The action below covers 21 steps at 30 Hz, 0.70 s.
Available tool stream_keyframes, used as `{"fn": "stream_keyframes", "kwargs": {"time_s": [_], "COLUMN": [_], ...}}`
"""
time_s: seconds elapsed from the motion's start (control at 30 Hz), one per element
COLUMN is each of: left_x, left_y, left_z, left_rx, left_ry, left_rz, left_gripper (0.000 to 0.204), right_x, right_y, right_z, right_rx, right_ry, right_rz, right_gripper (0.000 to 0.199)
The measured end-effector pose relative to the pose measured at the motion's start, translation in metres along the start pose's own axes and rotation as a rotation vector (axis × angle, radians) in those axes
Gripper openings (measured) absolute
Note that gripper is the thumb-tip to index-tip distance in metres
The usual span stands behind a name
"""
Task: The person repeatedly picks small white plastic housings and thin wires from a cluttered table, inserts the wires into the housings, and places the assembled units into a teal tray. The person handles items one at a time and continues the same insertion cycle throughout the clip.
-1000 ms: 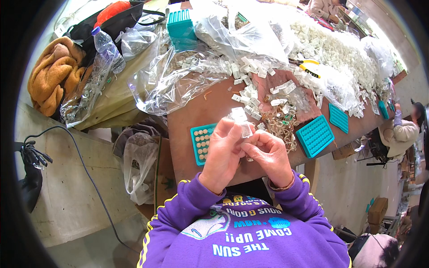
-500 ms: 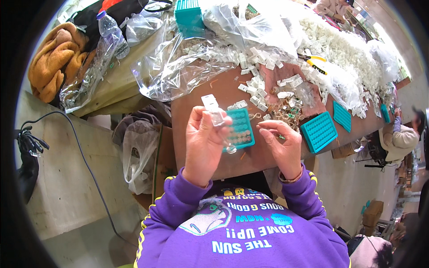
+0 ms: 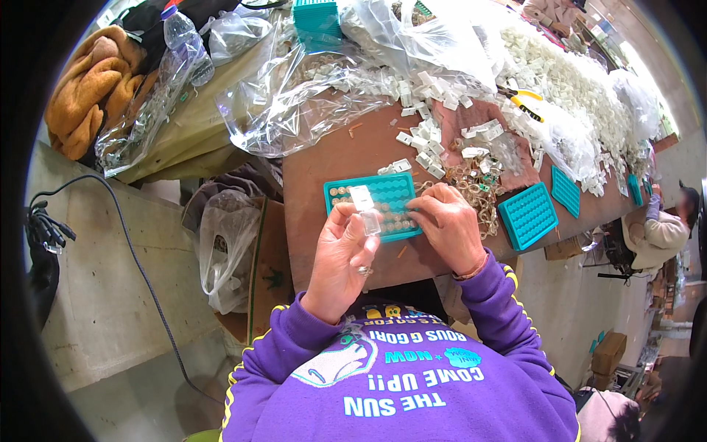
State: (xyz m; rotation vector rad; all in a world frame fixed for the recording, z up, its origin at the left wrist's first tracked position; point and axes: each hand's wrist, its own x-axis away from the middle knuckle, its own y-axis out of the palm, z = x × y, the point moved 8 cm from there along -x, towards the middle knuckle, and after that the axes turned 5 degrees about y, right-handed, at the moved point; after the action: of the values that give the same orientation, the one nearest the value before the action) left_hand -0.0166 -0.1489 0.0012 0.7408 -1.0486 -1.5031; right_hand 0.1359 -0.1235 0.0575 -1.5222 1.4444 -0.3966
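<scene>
My left hand (image 3: pixel 333 265) is closed on a small plastic box (image 3: pixel 370 222), raised above the teal tray. The box has a clear part and a white flap (image 3: pixel 361 197) standing open. A small shiny round piece (image 3: pixel 364 271) shows beside the lower fingers of that hand. My right hand (image 3: pixel 455 227) reaches over the right edge of the teal tray (image 3: pixel 368 178), its fingertips bunched together. What they hold, if anything, is hidden. Several small round beige pieces sit in the tray's rows of hollows, partly covered by the left hand and the box.
Beyond the tray lie white plastic boxes (image 3: pixel 426 144) and a pile of small rings (image 3: pixel 479 180). Two more teal trays (image 3: pixel 528 216) lie to the right. Yellow-handled pliers (image 3: pixel 529 103) rest near a large white heap (image 3: pixel 552 74). A clear plastic bag (image 3: pixel 283 121) spreads at the back left.
My right hand has moved left and closed its fingers at the tray's right edge. My left hand, still with the box, has lowered slightly, and more of the tray shows.
</scene>
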Motion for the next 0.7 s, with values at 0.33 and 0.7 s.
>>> {"fn": "stream_keyframes", "kwargs": {"time_s": [0.33,0.7], "left_x": [-0.001,0.001], "left_y": [0.001,0.003], "left_z": [-0.011,-0.013], "left_rx": [-0.044,-0.05], "left_ry": [-0.064,-0.105], "left_rz": [-0.003,-0.016], "left_gripper": [0.02,0.019], "right_x": [-0.01,-0.015], "right_y": [-0.001,0.012], "right_z": [-0.007,-0.016], "right_rx": [-0.136,-0.092], "right_ry": [-0.056,-0.097], "right_rz": [-0.083,-0.252], "right_gripper": [0.008,0.004]}}
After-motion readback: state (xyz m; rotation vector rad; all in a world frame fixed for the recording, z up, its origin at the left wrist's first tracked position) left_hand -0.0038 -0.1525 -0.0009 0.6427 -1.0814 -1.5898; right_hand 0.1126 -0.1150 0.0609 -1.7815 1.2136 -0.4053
